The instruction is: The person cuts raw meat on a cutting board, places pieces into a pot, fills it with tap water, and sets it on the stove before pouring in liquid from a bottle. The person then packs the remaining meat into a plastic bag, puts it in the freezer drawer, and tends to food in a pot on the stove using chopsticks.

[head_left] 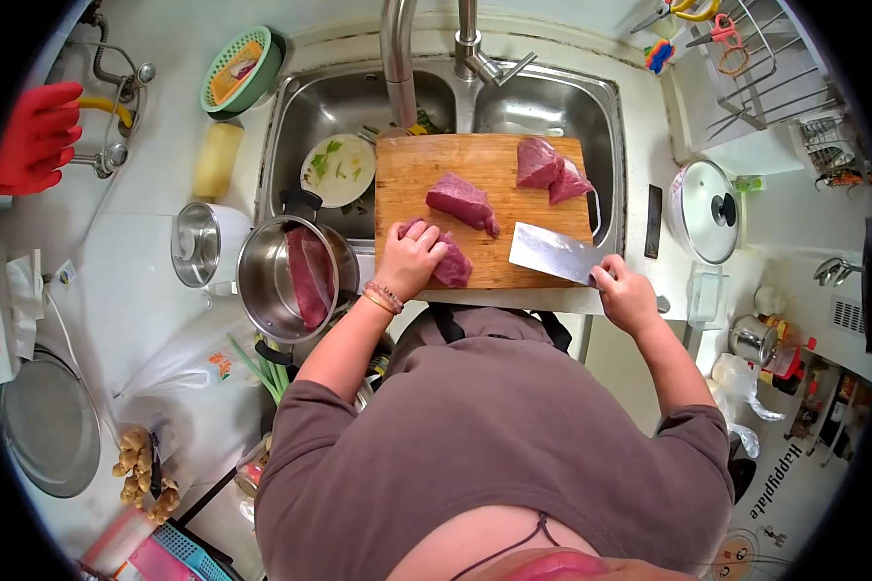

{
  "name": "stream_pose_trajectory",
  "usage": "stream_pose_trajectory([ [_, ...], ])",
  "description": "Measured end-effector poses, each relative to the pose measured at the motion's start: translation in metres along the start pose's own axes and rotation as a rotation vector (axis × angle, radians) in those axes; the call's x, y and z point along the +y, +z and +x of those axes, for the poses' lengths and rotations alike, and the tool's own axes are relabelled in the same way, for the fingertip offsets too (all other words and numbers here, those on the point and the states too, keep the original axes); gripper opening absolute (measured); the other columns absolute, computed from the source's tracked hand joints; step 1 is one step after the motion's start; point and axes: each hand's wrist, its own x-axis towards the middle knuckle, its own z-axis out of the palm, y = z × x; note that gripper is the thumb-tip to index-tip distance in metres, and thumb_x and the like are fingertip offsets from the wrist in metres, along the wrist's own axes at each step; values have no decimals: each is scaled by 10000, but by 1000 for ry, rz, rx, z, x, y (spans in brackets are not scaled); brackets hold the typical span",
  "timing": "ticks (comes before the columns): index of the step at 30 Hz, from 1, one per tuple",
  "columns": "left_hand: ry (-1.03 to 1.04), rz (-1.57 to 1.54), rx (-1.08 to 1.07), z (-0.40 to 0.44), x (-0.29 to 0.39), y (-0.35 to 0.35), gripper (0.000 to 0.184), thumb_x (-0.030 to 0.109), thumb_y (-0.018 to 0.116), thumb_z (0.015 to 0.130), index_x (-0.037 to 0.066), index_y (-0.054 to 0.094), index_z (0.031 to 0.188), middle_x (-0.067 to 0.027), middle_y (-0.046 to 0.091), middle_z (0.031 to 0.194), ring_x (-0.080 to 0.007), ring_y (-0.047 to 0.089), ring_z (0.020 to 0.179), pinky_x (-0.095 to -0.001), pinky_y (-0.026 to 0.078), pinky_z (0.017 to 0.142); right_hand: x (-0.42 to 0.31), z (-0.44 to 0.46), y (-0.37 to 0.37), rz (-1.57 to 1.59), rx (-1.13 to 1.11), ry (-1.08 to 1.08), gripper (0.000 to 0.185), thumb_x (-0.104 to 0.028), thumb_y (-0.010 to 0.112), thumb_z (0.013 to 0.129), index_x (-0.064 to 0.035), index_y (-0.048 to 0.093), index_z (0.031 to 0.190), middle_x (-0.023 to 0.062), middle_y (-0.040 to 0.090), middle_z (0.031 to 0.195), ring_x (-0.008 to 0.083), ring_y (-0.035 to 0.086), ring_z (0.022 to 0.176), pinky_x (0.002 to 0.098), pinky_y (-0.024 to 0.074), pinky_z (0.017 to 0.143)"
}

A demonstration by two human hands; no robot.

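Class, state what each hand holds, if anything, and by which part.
The right hand holds the cleaver at its handle end; the left hand clasps a raw meat chunk by its left end on the wooden cutting board.

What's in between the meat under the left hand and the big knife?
Just a bare strip of cutting board lies between that meat and the big knife, in the head view.

before me, a cutting board (407,169) over the sink (538,108) — meat chunk (452,268) under my left hand (414,254), cleaver (552,254) to its right — and, left of the board, a pot (264,271) holding a meat slab (310,276).
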Motion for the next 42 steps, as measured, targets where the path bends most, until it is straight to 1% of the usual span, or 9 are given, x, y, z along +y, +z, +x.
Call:
stream_pose_trajectory([
  [4, 0, -141, 41, -6, -3, -10, 131, 100, 588, 672, 122, 552, 797, -33, 585, 1018, -208, 549, 1011, -384, 413, 822, 13, -2, 18, -17, 64, -160, 173, -60, 583, 733, -128, 596, 892, 48, 516, 798, 236, 569, 604, 354, 460, 490],
  [9, -57, -238, -118, 46, -9, -7, 399, 78, 596, 706, 130, 543, 1098, -55, 545, 1146, -274, 487, 1119, -423, 415, 848, 20, 4, 34, 38, 21, -158, 187, -69, 571, 742, -95, 582, 926, 69, 514, 784, 252, 569, 700, 375, 466, 611],
  [12, 8, 54, -148, 76, -13, -15, 528, 154, 684, 670, 208, 537, 1174, -76, 461, 1255, -314, 387, 1222, -490, 386, 923, 26, 7, 40, 43, 57, -151, 187, -64, 567, 742, -89, 579, 927, 77, 515, 786, 261, 568, 694, 379, 464, 600],
  [16, -4, -212, -728, 117, -14, -35, 783, 217, 837, 477, 326, 541, 1194, -82, 426, 1288, -358, 332, 1244, -529, 347, 1000, 27, 6, 47, 56, 35, -157, 212, -56, 582, 717, -71, 582, 929, 96, 517, 790, 290, 565, 708, 386, 466, 611],
  [18, 53, -199, -602, 101, -14, -14, 711, 244, 827, 495, 339, 581, 1155, -58, 469, 1233, -357, 384, 1185, -452, 455, 928, 24, 7, 51, 119, 36, -139, 245, -15, 569, 688, -50, 573, 930, 118, 519, 801, 310, 564, 733, 398, 470, 623],
  [21, 34, -8, -385, 73, 1, -8, 303, 267, 523, 830, 381, 568, 1108, -75, 495, 1134, -329, 479, 1089, -423, 544, 695, 18, 5, 49, 129, 22, -51, 332, 47, 531, 644, -35, 551, 965, 148, 519, 868, 347, 556, 777, 426, 472, 654],
  [25, -91, 54, -142, 47, 19, 4, 169, 291, 507, 822, 261, 661, 885, -114, 539, 992, -326, 535, 972, -376, 525, 604, 12, 7, 55, 137, 0, 66, 376, 70, 506, 636, -31, 528, 997, 165, 509, 930, 373, 545, 809, 444, 468, 682],
  [32, -316, -118, -99, 40, 7, 9, 176, 240, 611, 725, 194, 647, 892, -132, 560, 941, -327, 566, 901, -375, 522, 666, -16, 27, 63, 287, -23, 160, 358, 53, 498, 674, -11, 498, 1025, 181, 491, 961, 383, 529, 875, 432, 451, 750],
  [42, -577, -1005, 180, -13, -38, -93, 648, 178, 695, 621, 12, 519, 1223, -174, 580, 1167, -220, 564, 1072, -314, 436, 926, -20, 34, 78, 344, 4, 138, 358, 60, 485, 668, -3, 481, 1020, 183, 477, 936, 379, 509, 864, 420, 439, 744],
])
